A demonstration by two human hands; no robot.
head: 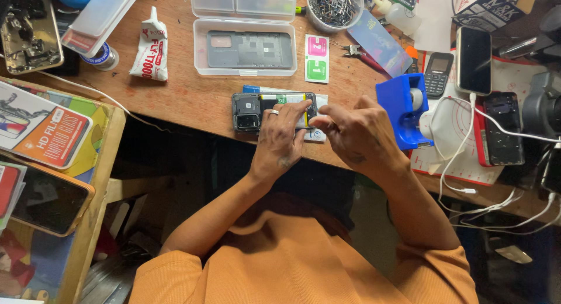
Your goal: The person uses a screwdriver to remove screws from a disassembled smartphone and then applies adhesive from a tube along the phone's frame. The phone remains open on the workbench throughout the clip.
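An orange short-sleeved shirt [304, 263] is seen nearest the camera, and both bare forearms are extended from it toward the near edge of the worn wooden workbench [187, 99].

The left hand [280, 137], ringed on one finger, is laid flat over the opened dark smartphone with its back cover removed [248, 111]; its fingers are together and pressed on the phone's middle, over the battery area. The right hand [356, 134] is held just beside it, fingertips pinched together at the phone's right end (whether a small part or film is gripped cannot be told).

The phone lies close to the near edge of the bench, its long axis running left to right, parallel with that edge. It lies directly under and ahead of both sets of fingers; the camera block at its left end is uncovered. The left hand is the nearer to the phone's centre, the right to its end.

Just right of the hands a blue plastic tape dispenser [400, 108] is stood. Farther back, a clear plastic case holding a grey back panel [245, 50] is placed, with a white adhesive tube [151, 47] toward the left edge and a round tub of small metal parts [334, 7] at the far edge.
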